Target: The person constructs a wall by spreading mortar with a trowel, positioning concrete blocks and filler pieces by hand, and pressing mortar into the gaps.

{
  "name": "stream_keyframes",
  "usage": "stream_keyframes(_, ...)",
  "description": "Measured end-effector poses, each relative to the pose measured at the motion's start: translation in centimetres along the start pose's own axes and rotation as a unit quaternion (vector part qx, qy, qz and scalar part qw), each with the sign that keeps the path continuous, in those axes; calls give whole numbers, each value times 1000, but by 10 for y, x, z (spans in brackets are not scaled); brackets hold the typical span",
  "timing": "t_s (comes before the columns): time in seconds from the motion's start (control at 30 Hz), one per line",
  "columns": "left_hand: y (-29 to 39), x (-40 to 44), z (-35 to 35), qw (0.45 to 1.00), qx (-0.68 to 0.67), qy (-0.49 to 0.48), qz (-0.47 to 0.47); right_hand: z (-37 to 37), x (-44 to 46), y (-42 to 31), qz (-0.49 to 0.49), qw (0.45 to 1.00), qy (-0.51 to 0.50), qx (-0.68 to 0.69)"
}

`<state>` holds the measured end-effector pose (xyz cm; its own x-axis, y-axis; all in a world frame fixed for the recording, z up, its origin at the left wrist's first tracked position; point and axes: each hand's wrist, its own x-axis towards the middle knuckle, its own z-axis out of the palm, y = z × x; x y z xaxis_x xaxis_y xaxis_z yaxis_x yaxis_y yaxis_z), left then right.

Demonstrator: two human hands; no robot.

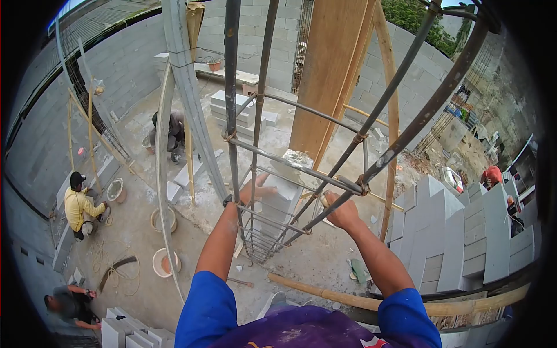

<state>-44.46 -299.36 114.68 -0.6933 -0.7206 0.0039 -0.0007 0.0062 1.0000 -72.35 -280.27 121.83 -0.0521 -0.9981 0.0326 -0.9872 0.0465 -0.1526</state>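
Four long bars of a rebar cage (231, 110) rise directly in front of the person, tied by crosswise stirrups and crossing the view of both forearms. The left hand (256, 190) is spread, its fingers reaching behind the bars toward a grey slab (277, 194). The right hand (342, 211) is curled beside the cage's right bar; whether it pinches anything I cannot tell.

Just beyond the slab, a tall wooden board (326, 69) blocks the view of the far wall. A grey post (194, 95) slants down on the cage's left. Across the floor's near edge lies a bamboo pole (331, 297), close to the person's feet. Stacked blocks (447, 243) fill the floor's right edge. On its left half stand a pale bucket (166, 263) and others farther back. Toward the left wall are a crouching worker (168, 130), a person in yellow (83, 209) and, at the near left corner, another person (72, 306).
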Motion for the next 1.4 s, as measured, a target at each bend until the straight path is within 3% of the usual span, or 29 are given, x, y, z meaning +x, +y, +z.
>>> stream_keyframes(0.03,-6,4,-3,1000,12,0,-1,1,1,1,-19,1000,3,0)
stream_keyframes(0.17,-2,0,-1,1000,16,-1,-16,-2,10,-3,92,995,-32,33)
stream_keyframes(0.3,19,-1,-2,998,9,-62,-26,6,7,-12,-28,998,34,51)
stream_keyframes(0.43,17,6,-11,994,72,-76,-15,1,15,-11,83,995,-14,58)
stream_keyframes(0.57,25,4,-4,996,34,-78,0,-1,10,-17,-6,999,4,31)
stream_keyframes(0.67,35,-7,-2,997,28,-69,-37,-4,21,-6,108,993,-1,51)
stream_keyframes(0.8,14,5,-8,997,25,-64,-29,-22,13,-10,-16,1000,-8,-14)
stream_keyframes(0.97,14,4,-7,997,-2,-63,-32,-18,10,-12,41,998,-51,7)
stream_keyframes(1.07,9,5,-5,998,-22,-56,-35,-8,4,-7,-3,1000,4,20)
stream_keyframes(1.2,15,0,-5,997,-24,-53,-56,-20,13,-7,102,993,-55,26)
stream_keyframes(1.33,18,-1,-3,996,-23,-56,-65,-5,17,-3,-16,999,35,36)
stream_keyframes(1.4,23,-5,0,997,-37,-48,-55,-7,19,-8,-48,998,32,21)
